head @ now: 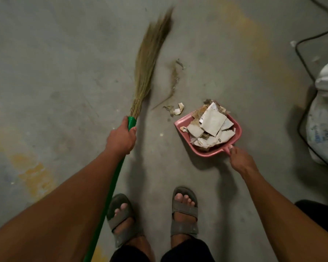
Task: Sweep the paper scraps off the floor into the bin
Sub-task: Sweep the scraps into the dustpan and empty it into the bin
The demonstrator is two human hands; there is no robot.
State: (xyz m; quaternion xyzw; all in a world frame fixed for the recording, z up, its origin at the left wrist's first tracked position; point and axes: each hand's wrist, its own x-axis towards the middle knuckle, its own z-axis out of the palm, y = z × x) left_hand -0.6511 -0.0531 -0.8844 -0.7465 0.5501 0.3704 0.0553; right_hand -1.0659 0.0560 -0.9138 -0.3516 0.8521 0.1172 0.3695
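My left hand (121, 138) grips the green handle of a grass broom (150, 59), whose long straw head points up and away over the concrete floor. My right hand (239, 158) holds the short handle of a pink dustpan (182, 124) that sits on the floor right of centre. White paper scraps (211, 127) fill the pan. A small curled paper scrap (179, 109) and a trail of dusty debris (175, 76) lie on the floor between the broom head and the pan's mouth.
A white sack (326, 114) stands at the right edge, with a black cable (301, 59) snaking past it on the floor. My two feet in grey sandals (184, 212) stand just below the pan. Yellow stains mark the concrete at the left.
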